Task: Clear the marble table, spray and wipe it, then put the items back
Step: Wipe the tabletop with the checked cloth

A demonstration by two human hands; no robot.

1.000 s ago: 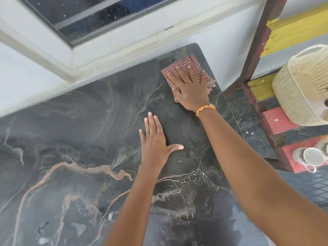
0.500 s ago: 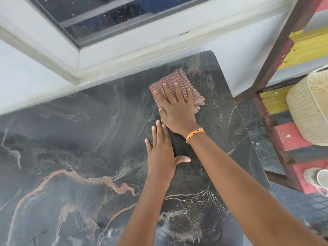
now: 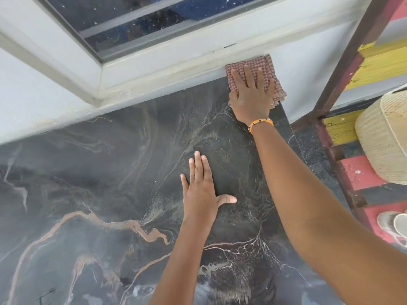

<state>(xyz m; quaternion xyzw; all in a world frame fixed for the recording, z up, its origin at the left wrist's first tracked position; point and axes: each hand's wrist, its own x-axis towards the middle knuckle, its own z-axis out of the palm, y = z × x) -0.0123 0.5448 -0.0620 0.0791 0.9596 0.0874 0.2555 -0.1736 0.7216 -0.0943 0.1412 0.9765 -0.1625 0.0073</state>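
step in hand: wiping, the middle part of the task. the marble surface [image 3: 110, 194] carries nothing but the two hands and the cloth, so clearing looks done; putting the items back is not yet begun.

cloth [image 3: 264, 67]: red-checked, folded, at the far right corner of the surface, against the wall under the window frame [image 3: 154, 69], its right edge hanging slightly past the surface edge.

right hand [image 3: 251, 95]: flat on the cloth, fingers straight and spread, pressing down; the grip is released, not clenched round the fabric. orange bracelet [image 3: 261, 123] at the wrist.

left hand [image 3: 201, 190]: flat on bare marble nearer the person, well apart from the cloth, fingers straight, thumb out; grip released, holding nothing, seemingly bracing the reach.

beside the surface, right: painted wooden shelf [image 3: 361, 172] with a woven basket [image 3: 383, 142] and a white cup [image 3: 399, 225], probably among the removed items.

next move, as judged: draw the cloth back from the corner along the wall edge, keeping flat pressure, and cover the large left portion, which shows hazy streaks.
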